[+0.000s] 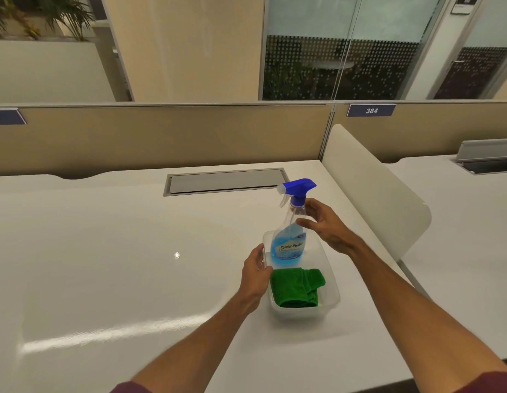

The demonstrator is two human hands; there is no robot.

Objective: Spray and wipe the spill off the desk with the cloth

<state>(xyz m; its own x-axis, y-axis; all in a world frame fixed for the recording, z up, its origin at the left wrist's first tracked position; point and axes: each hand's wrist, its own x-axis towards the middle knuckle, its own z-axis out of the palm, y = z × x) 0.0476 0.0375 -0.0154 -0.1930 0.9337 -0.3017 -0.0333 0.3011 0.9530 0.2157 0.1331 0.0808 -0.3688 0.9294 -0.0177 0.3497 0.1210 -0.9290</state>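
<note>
A clear spray bottle [289, 245] with blue liquid and a blue trigger head stands upright in the far end of a clear plastic tub [333, 300]. A folded green cloth [297, 287] lies in the tub's near end. My left hand [256, 275] grips the tub's left rim. My right hand [323, 225] is open beside the bottle's neck, fingers curled toward it; the thumb and fingertips look just short of the plastic. No spill shows on the white desk [119, 251], only glare.
A grey cable hatch [224, 181] is set into the desk behind the tub. A beige partition [161, 134] closes the back. A white divider panel [374, 188] stands right of the tub, with a neighbouring desk beyond.
</note>
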